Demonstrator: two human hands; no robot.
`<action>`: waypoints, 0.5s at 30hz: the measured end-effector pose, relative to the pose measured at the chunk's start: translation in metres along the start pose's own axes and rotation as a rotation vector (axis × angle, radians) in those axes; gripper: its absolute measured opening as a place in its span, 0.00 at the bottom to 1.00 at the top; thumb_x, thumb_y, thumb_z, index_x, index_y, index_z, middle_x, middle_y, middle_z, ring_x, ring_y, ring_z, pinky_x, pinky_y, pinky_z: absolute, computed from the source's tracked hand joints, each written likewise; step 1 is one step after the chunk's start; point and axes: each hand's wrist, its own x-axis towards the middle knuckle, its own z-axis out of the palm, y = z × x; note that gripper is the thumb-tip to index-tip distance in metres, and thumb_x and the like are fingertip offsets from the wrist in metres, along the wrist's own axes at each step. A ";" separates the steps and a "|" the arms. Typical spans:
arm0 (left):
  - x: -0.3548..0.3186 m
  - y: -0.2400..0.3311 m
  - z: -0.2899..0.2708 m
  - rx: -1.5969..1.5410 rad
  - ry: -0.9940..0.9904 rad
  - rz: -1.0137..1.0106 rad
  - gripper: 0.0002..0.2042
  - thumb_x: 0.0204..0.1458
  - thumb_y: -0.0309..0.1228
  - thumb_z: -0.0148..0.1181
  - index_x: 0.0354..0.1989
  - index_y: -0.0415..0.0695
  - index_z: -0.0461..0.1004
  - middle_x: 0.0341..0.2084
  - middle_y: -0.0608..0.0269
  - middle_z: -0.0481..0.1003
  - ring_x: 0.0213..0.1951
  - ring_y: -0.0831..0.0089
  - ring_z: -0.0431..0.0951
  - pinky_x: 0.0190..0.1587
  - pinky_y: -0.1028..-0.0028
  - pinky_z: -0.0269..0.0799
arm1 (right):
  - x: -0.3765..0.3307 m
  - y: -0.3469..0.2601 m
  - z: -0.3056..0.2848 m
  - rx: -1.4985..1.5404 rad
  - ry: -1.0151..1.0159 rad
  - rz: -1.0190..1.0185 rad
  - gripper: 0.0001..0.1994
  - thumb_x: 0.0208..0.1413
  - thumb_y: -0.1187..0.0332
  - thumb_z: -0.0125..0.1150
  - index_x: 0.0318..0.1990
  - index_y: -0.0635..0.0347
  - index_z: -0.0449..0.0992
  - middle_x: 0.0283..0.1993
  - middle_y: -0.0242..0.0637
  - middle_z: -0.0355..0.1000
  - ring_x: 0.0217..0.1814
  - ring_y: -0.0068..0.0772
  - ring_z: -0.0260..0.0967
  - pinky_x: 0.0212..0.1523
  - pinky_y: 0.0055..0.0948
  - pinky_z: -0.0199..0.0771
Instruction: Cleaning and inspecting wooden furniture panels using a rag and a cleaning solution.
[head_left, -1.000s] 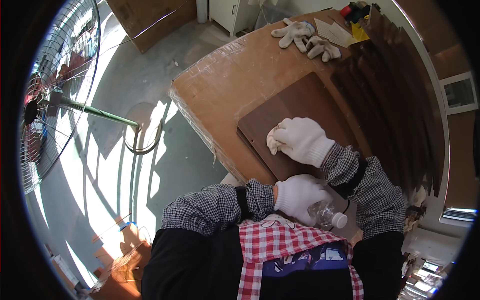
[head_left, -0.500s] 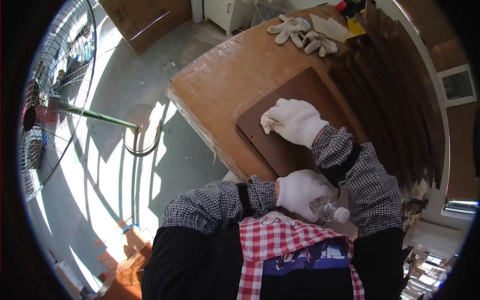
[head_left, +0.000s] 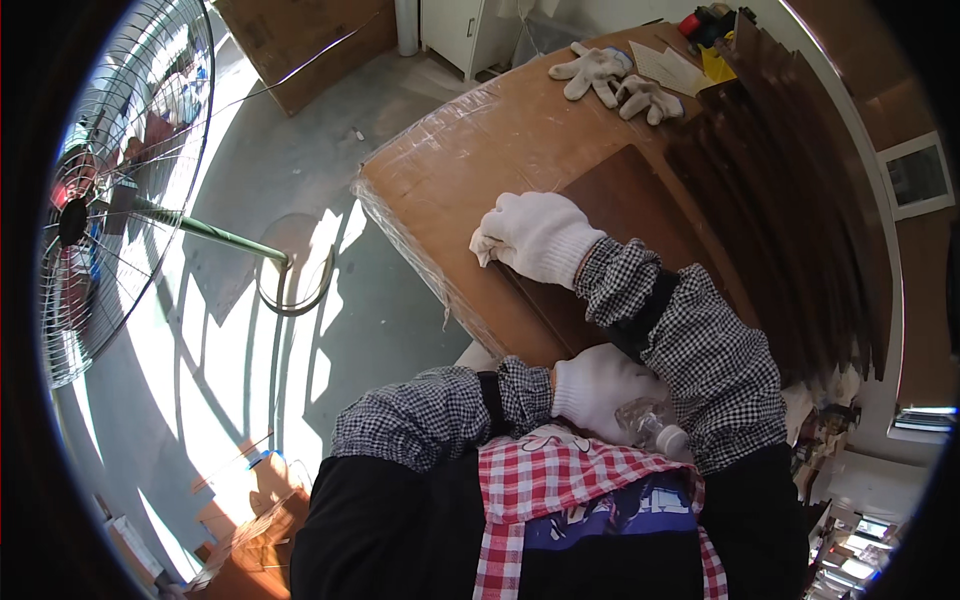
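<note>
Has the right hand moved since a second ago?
Yes: judged against the brown board, the right hand has gone leftward and slightly up the picture, now covering the board's left corner.

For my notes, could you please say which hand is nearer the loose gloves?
Right: in the picture, the right hand is below the loose gloves, the left hand farther below.

Comprises a tan-covered worktable (head_left: 450,170) right of frame centre, edged at left with clear film (head_left: 408,243), and carries stacked dark brown panels (head_left: 622,190) near centre, dark boards (head_left: 770,200) at right, gloves (head_left: 592,75) and a pale sheet (head_left: 668,70) at upper right.
</note>
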 end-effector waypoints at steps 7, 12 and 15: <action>-0.073 -0.001 -0.040 0.136 0.231 0.066 0.26 0.40 0.45 0.79 0.45 0.48 0.79 0.31 0.58 0.81 0.36 0.52 0.83 0.55 0.51 0.79 | -0.089 0.026 0.023 0.043 -0.164 -0.120 0.06 0.63 0.57 0.64 0.43 0.37 0.84 0.48 0.37 0.79 0.51 0.45 0.79 0.54 0.45 0.79; -0.105 0.000 -0.112 0.333 0.406 0.163 0.35 0.43 0.40 0.81 0.60 0.41 0.75 0.47 0.56 0.80 0.55 0.52 0.81 0.71 0.46 0.68 | -0.041 0.051 0.010 0.128 0.200 0.244 0.10 0.64 0.55 0.61 0.46 0.43 0.84 0.47 0.41 0.77 0.52 0.49 0.77 0.54 0.44 0.78; -0.112 0.002 -0.143 0.501 0.622 -0.131 0.37 0.41 0.32 0.83 0.62 0.39 0.72 0.54 0.55 0.78 0.65 0.53 0.75 0.72 0.50 0.66 | -0.034 0.021 0.026 0.063 0.254 0.197 0.09 0.64 0.54 0.61 0.45 0.38 0.84 0.47 0.38 0.77 0.53 0.48 0.77 0.54 0.44 0.77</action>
